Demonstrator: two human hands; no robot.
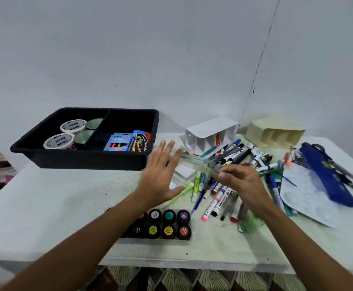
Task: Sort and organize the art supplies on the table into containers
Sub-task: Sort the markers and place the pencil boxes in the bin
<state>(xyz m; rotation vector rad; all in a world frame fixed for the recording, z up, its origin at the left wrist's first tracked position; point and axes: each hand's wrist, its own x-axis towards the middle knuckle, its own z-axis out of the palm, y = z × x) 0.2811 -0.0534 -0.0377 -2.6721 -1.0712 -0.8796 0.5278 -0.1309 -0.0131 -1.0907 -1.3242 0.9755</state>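
Black divided tray (83, 158) at table (45, 206) rear: tape rolls (73, 125) in left compartment, crayon boxes (127, 141) in right. Right of tray: white compartment organizer (211, 133) tipped on its side, marker pile (234, 164) before it. Below tray: paint jars (168, 223) in rows. Left hand (160, 175) grip spread flat, empty. Right hand (242, 181) grip pinching clear tube (198, 164), blurred, above markers. Pale wall (171, 49) behind.
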